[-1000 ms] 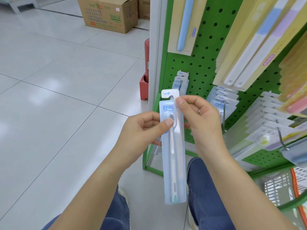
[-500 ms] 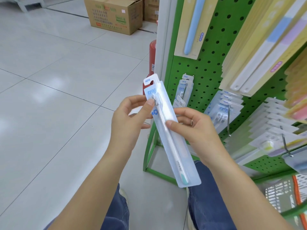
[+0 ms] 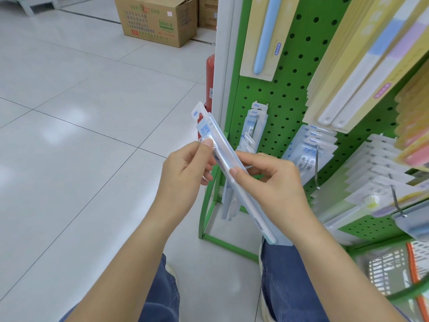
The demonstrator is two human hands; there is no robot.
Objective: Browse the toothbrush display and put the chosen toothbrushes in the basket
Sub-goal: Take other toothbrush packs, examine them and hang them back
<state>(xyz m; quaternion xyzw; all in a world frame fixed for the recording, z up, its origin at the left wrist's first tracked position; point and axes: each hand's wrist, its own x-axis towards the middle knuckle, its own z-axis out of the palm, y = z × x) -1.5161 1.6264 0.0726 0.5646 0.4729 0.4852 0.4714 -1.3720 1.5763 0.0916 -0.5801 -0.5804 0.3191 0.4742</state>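
Observation:
A toothbrush in a long clear pack [image 3: 253, 211] slants from upper left to lower right in front of me, its white "NEW" tab at the top. My left hand [image 3: 185, 173] pinches the pack near the brush head with thumb on the front. My right hand [image 3: 271, 180] pinches its middle from the right side. Behind stands the green pegboard display [image 3: 287, 94] with more packed toothbrushes [image 3: 253, 129] on hooks. The basket [image 3: 394, 268], white mesh with an orange rim, sits at the lower right, partly cut off.
A bare metal hook [image 3: 316, 168] juts out from the display close to my right hand. A red fire extinguisher [image 3: 210, 75] stands behind the display's white post. Cardboard boxes [image 3: 160, 19] sit on the tiled floor at the back. My knees in jeans are below.
The pack has tilted from upright to slanting, top toward the left. My right hand slid from the top tab down to the middle, while my left hand kept its pinch near the brush head.

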